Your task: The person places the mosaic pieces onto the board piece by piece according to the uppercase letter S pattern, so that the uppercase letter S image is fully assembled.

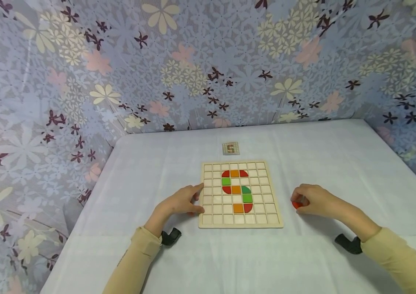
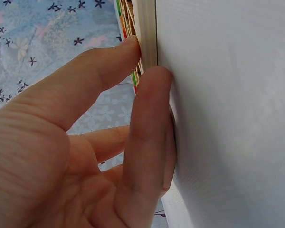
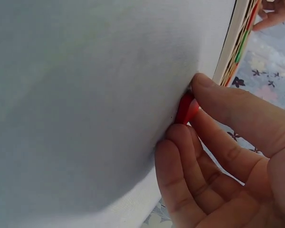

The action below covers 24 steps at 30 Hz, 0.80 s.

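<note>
A wooden grid board (image 1: pixel 277 222) lies flat on the white table. In its cells sit several orange squares (image 1: pixel 236 190), green squares (image 1: pixel 247 198), red quarter-rounds (image 1: pixel 248 208) and one dark green quarter-round (image 1: pixel 246 189), together tracing an S-like curve. My left hand (image 1: pixel 183 200) rests at the board's left edge, index fingertip and thumb touching the rim, fingers loosely spread. To the right of the board, my right hand (image 1: pixel 312 200) pinches a red piece (image 3: pixel 185 108) between thumb and fingers, close to the tabletop. The fingers partly hide that piece's shape.
Behind the board lies a small card (image 1: pixel 231 148) printed with a similar S pattern on a grid. A floral curtain (image 1: pixel 193 61) hangs behind and beside the table (image 1: pixel 156 155). Black straps (image 1: pixel 348 244) show near both wrists.
</note>
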### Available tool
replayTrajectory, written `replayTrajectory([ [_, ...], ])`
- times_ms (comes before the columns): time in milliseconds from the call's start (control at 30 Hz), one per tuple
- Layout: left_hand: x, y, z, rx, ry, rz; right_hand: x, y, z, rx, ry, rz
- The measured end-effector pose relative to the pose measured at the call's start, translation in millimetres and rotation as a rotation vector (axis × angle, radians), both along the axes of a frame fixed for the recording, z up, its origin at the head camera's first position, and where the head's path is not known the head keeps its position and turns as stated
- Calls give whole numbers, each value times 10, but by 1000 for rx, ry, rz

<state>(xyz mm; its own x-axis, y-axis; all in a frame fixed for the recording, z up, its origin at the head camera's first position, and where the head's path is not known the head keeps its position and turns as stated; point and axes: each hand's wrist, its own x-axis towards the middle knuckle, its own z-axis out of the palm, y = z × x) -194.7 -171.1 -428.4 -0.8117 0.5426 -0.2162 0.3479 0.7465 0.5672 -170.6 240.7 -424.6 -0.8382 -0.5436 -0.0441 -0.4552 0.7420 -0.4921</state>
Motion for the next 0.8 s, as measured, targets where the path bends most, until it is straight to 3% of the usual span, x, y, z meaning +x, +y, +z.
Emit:
replayTrajectory([
  [333, 11, 7, 25, -2, -10, 12, -38, -34, 54, -2, 9, -7],
  [567, 8, 3, 34, -6, -6, 10, -162, -158, 340, -81, 125, -16],
  [800, 5, 6, 22, -5, -20, 11, -240, -439, 545, -147, 143, 15],
])
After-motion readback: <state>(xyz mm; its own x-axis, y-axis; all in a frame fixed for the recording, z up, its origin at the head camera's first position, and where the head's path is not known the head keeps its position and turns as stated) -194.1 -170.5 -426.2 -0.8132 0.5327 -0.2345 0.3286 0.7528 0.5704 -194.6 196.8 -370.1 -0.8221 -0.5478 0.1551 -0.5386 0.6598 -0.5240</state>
